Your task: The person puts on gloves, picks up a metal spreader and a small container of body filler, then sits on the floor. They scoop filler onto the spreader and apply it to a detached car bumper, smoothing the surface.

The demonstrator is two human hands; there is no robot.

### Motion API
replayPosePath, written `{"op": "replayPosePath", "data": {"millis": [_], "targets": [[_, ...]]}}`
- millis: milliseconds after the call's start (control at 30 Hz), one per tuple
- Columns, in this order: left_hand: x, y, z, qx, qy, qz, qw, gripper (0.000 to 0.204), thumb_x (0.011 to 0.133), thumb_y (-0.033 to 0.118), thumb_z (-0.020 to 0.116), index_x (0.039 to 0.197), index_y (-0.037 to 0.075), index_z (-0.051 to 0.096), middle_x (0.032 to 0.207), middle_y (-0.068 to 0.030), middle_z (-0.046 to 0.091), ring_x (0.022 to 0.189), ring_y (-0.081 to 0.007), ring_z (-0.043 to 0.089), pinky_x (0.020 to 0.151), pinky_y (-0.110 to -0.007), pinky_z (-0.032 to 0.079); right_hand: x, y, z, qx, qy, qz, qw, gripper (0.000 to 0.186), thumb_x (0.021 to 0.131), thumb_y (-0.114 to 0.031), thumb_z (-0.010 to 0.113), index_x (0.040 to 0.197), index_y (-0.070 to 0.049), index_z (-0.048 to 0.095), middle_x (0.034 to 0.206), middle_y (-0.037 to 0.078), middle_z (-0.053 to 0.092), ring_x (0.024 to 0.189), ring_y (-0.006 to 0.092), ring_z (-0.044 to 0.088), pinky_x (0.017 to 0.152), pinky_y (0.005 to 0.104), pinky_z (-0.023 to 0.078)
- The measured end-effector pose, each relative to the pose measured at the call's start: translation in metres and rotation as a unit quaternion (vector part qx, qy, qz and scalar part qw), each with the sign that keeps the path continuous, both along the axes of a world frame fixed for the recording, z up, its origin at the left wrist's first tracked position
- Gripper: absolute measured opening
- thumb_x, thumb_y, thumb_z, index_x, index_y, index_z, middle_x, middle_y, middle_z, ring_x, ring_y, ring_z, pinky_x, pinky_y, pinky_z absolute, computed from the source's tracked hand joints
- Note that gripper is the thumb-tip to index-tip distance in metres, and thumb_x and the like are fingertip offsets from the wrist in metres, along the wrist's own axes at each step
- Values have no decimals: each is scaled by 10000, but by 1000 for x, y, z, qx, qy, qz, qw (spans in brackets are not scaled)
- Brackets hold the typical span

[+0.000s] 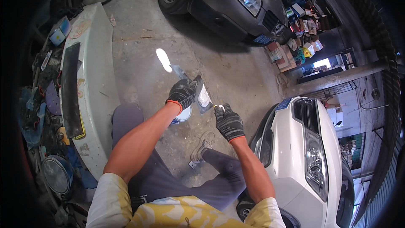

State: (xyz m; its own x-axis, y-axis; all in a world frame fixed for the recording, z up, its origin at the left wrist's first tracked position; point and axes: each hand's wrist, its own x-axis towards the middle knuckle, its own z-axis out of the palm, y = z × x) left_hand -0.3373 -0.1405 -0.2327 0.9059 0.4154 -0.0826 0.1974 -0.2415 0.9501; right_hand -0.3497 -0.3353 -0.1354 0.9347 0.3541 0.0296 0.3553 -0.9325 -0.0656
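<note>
My left hand (182, 94), in a dark grey knit glove with an orange cuff, is closed on the edge of a dark flat plate (205, 108). A blob of white putty-like paste (204, 96) lies on the plate. A bluish-grey flat blade (180, 72) juts out beyond the left fingers; how it is held is hidden. My right hand (229, 122), gloved alike, is closed on a small white and yellow thing (220, 107), just right of the plate; its kind does not show clearly. Below my left hand stands a round can (184, 114) with a pale top, partly covered by the wrist.
A white car (291, 160) is close on my right, and a dark car (219, 21) stands ahead. To my left is a pale car body panel (95, 80) beside a heap of odds and ends. A bright light patch (163, 60) falls on the concrete floor (139, 50).
</note>
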Motion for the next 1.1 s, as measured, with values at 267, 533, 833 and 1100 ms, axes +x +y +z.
{"op": "replayPosePath", "data": {"millis": [267, 533, 833, 1100], "targets": [[-3, 0, 4, 21, -11, 19, 1000, 433, 903, 408, 499, 902, -6, 625, 776, -200, 643, 744, -309, 641, 710, -388, 488, 19, -25, -26, 226, 143, 3, 964, 164, 926, -159, 511, 915, 0, 548, 734, 112, 622, 651, 177, 634, 581, 308, 495], [-12, 3, 22, -28, 6, 16, 999, 456, 880, 416, 467, 975, -1, 627, 1002, -267, 610, 976, -426, 561, 844, -458, 444, 19, -26, -30, 271, 168, 28, 947, 169, 917, -112, 486, 919, 26, 585, 766, 96, 638, 683, 153, 628, 611, 274, 495], [-17, -4, 31, -9, 0, 45, 999, 407, 915, 351, 487, 999, -23, 626, 992, -252, 620, 962, -395, 573, 836, -418, 447, 14, -4, -19, 296, 170, -7, 940, 187, 900, -106, 466, 906, 36, 589, 765, 133, 649, 679, 194, 632, 626, 312, 499], [-15, -6, 28, -58, -9, 53, 997, 412, 915, 361, 484, 977, -21, 628, 975, -251, 623, 951, -394, 575, 831, -417, 446, 27, -5, -30, 228, 119, 69, 964, 195, 890, -149, 478, 832, 17, 562, 717, 190, 604, 661, 325, 592, 629, 395, 460]]}}
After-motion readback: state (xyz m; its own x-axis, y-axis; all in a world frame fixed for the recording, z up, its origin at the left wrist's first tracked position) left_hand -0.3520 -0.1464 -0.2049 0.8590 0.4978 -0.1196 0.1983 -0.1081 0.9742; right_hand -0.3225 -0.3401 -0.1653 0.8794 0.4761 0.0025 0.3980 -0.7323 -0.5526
